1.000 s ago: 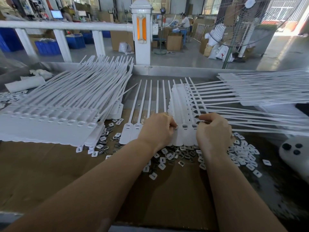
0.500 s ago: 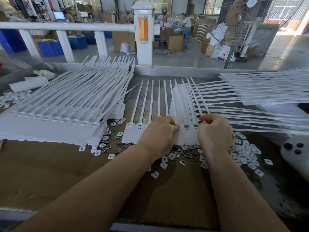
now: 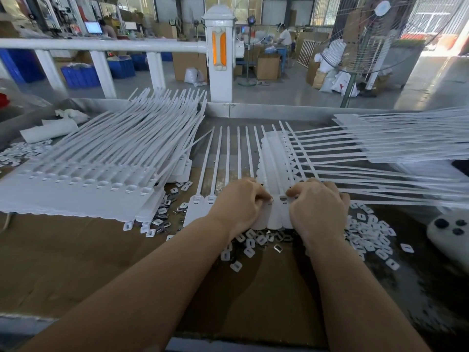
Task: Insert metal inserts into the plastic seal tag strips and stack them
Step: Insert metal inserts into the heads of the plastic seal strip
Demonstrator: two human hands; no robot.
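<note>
Both hands work at the middle of the desk (image 3: 76, 262): the left hand (image 3: 238, 201) and right hand (image 3: 317, 204), fingers curled, pinch the heads of the seal tag strip (image 3: 275, 214). Loose inserts (image 3: 368, 232) lie beside it.

Two hands (image 3: 279, 201), three stacks of strips (image 3: 83, 174), one fan (image 3: 368, 39)
</note>
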